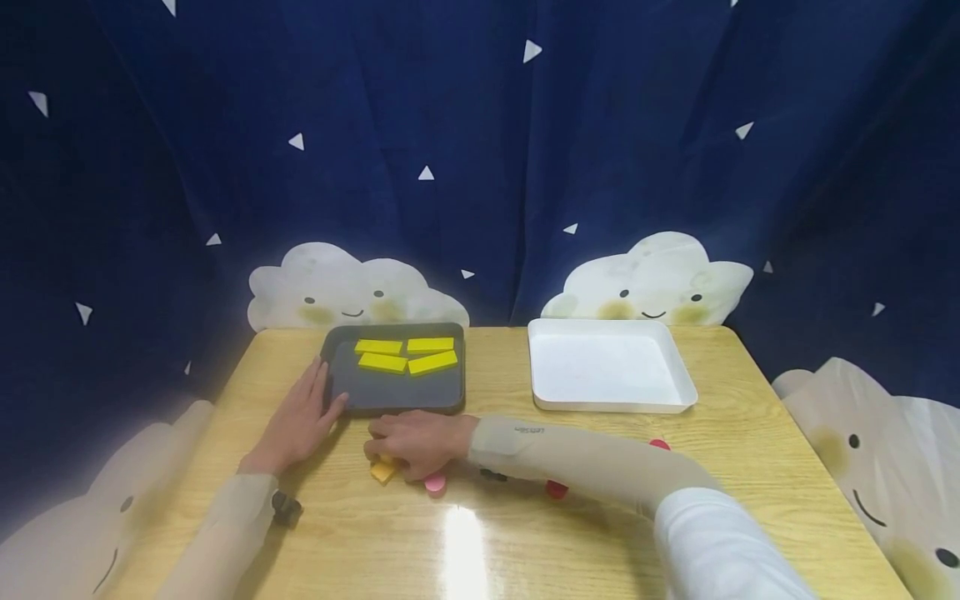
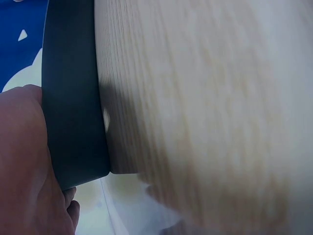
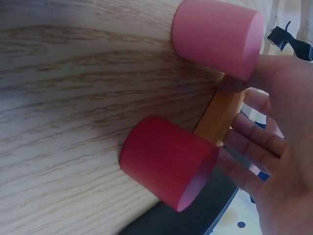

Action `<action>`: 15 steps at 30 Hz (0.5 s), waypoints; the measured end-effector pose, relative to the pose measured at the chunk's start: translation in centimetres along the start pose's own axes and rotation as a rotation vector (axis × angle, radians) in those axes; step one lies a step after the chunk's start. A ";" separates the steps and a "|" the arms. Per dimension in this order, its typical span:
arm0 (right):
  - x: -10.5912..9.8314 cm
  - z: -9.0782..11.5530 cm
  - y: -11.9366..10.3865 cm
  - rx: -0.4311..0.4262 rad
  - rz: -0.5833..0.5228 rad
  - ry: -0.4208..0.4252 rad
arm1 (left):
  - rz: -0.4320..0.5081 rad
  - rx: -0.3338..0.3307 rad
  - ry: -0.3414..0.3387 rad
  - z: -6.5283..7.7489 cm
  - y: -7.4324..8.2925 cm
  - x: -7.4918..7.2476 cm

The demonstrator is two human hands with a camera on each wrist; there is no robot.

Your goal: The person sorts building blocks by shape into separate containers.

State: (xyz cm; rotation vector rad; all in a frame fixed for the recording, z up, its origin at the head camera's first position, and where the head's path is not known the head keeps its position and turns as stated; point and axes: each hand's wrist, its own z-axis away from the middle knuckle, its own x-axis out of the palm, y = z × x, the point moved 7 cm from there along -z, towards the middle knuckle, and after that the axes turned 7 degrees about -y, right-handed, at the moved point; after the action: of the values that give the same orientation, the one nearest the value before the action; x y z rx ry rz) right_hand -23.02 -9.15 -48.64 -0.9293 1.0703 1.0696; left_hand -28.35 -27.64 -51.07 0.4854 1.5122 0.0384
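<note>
My left hand (image 1: 294,423) lies against the left end of a dark grey tray (image 1: 397,397), fingers straight along its side and thumb by the front corner. The left wrist view has the hand (image 2: 22,161) right at the tray's dark wall (image 2: 73,98). In front of the tray, my right hand (image 1: 422,442) pinches an orange block (image 1: 383,472) on the table between thumb and curled fingers. A pink cylinder (image 3: 215,36) and a red cylinder (image 3: 164,161) stand close beside this block (image 3: 217,117) in the right wrist view.
Several yellow blocks (image 1: 383,362) lie inside the grey tray. A white tray (image 1: 607,367) stands at the back right of the wooden table (image 1: 757,467). Near my right forearm, two red pieces (image 1: 557,490) show partly. A dark blue curtain (image 1: 480,108) hangs behind.
</note>
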 end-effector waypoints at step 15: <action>-0.1 -1.1 -0.8 -0.024 0.046 0.008 | -0.007 0.020 0.014 0.0 0.2 -0.1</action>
State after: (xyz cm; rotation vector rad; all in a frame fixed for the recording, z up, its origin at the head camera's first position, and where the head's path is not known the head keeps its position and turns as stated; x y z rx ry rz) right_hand -22.52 -10.40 -48.78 -0.9327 1.0920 1.1203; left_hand -28.28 -27.52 -50.89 0.4975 1.5295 0.0214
